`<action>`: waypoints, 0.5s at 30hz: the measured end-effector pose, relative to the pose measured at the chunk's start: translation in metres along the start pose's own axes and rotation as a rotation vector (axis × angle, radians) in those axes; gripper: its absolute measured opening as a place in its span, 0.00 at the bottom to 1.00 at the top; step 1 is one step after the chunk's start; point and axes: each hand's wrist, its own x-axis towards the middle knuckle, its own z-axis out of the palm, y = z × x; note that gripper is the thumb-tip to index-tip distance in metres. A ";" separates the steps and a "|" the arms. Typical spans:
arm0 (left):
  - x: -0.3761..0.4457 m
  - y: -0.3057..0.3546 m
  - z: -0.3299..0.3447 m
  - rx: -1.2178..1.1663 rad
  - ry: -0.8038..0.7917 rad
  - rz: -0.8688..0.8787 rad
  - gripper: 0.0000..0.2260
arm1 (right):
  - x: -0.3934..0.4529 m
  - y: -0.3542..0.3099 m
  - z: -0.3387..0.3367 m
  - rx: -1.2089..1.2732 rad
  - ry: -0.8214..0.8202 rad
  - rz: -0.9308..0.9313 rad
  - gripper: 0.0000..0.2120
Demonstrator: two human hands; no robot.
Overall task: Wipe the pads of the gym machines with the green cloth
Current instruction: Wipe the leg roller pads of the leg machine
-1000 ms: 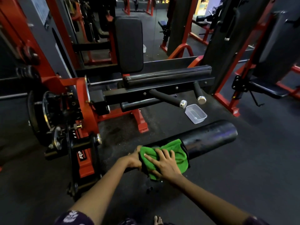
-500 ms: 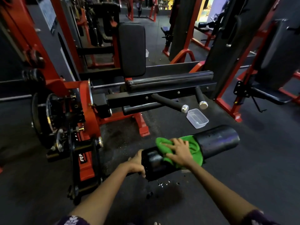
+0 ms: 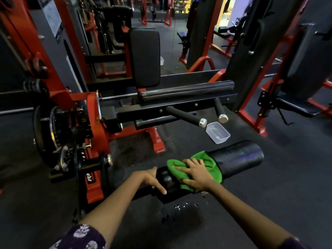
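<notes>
A black cylindrical roller pad of the leg machine lies across the lower middle of the head view. A green cloth is draped over its left half. My right hand lies flat on the cloth with its fingers spread, pressing it onto the roller. My left hand rests against the roller's bare, wet left end, fingers stretched downward. The machine's upright black back pad and long seat pads stand behind.
A clear plastic container with a little water sits on the floor just beyond the roller. Two black handles stick out above it. The red frame and weight plates stand to the left. Water drops spot the floor.
My right hand slid the cloth rightward along the roller from its left end, baring that wet end. In the last half second the hands have barely shifted.
</notes>
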 end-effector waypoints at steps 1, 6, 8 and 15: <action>-0.001 -0.002 0.001 -0.006 0.006 -0.003 0.55 | -0.002 0.018 -0.001 -0.011 0.020 0.063 0.37; -0.012 0.002 0.025 0.136 0.157 0.049 0.55 | 0.026 0.037 -0.016 0.021 -0.033 0.548 0.25; -0.014 0.004 0.039 0.249 0.288 0.048 0.57 | 0.044 0.017 -0.018 0.027 -0.013 0.611 0.23; -0.025 0.010 0.086 0.505 0.559 0.000 0.54 | 0.019 -0.059 0.010 0.036 0.123 0.189 0.27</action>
